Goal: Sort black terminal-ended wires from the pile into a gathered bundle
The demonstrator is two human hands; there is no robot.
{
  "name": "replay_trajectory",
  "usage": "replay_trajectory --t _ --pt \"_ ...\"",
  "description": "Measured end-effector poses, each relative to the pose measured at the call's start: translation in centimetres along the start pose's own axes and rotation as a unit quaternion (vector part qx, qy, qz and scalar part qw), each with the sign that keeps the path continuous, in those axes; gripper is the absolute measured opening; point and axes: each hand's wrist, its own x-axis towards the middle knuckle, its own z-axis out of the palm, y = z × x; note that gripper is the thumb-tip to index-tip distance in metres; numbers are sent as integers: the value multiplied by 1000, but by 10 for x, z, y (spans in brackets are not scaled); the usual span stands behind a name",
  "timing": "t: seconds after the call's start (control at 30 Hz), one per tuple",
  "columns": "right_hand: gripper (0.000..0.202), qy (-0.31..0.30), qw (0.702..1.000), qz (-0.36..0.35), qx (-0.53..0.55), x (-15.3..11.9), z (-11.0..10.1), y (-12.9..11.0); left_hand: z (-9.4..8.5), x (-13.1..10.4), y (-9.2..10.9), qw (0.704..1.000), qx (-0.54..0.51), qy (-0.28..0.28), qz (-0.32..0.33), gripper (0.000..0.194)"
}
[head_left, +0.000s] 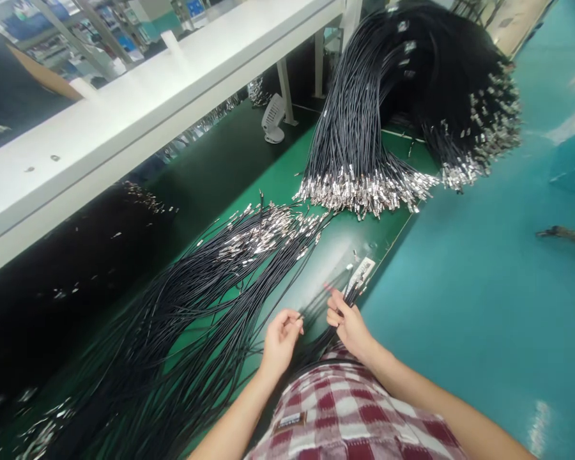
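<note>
In the head view my right hand (347, 322) is closed around a small bunch of black cables (351, 295), their metal-tipped ends pointing up past the fingers. My left hand (282, 335), just to its left, pinches a thin black cable (311, 305) that runs toward the right hand and is blurred. Left of both hands, a long spread of loose black cables (211, 300) with silver connector ends lies on the green tabletop (273, 172). Under the right hand's bunch, a small white label (363, 273) sits at the table's edge.
A big looped bundle of black cables (349, 115) with silver ends rests at the table's far end. Along the left runs a raised white shelf (138, 108), with a small grey fan (273, 119) beneath it. Another person's arm (43, 73) shows beyond the shelf. Blue-green floor (474, 306) lies right.
</note>
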Motion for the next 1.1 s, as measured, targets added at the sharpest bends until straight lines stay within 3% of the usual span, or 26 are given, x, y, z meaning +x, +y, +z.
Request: replay_trajectory --t 0.1,0.2,0.27,0.3,0.37,0.43,0.5,0.53,0.6,0.7,0.77,0.87,0.97,1.03,1.1 --pt "44 9 998 -6 -68 2 -5 5 5 -20 -13 995 62 -81 -22 25" --pt "48 12 985 -41 -168 4 -9 8 3 -11 -25 970 138 -200 -21 32" --pt "52 2 984 -54 -169 5 -12 7 -6 17 -30 962 219 -157 33 31" --pt "54 -1 987 -47 -154 6 -14 6 -12 35 -32 954 277 -97 64 25" --pt "55 -4 993 -7 -119 8 -19 4 -23 71 -36 909 404 22 96 9" --pt "54 7 995 35 -94 10 -23 4 -29 99 -40 867 488 51 85 7" --pt "51 33 996 50 -67 14 -27 7 -30 113 -43 853 516 34 72 8" --pt "49 48 997 46 -50 17 -28 9 -29 113 -44 861 504 25 71 10" --pt "43 76 996 32 -17 22 -31 12 -29 103 -44 904 422 -3 61 8" --pt "42 98 995 33 -2 27 -32 13 -30 68 -41 974 215 -69 25 13" --pt "45 84 996 39 0 26 -30 11 -27 39 -41 984 149 -95 17 17" --pt "45 41 999 33 14 21 -24 10 -15 2 -44 975 180 -128 7 13" --pt "41 52 998 16 13 15 -21 12 -10 -1 -43 948 267 -170 17 22" --pt "43 77 997 12 16 14 -21 14 -19 19 -38 925 352 -123 71 23" --pt "48 91 995 19 23 15 -22 16 -37 51 -30 881 460 -6 108 14"
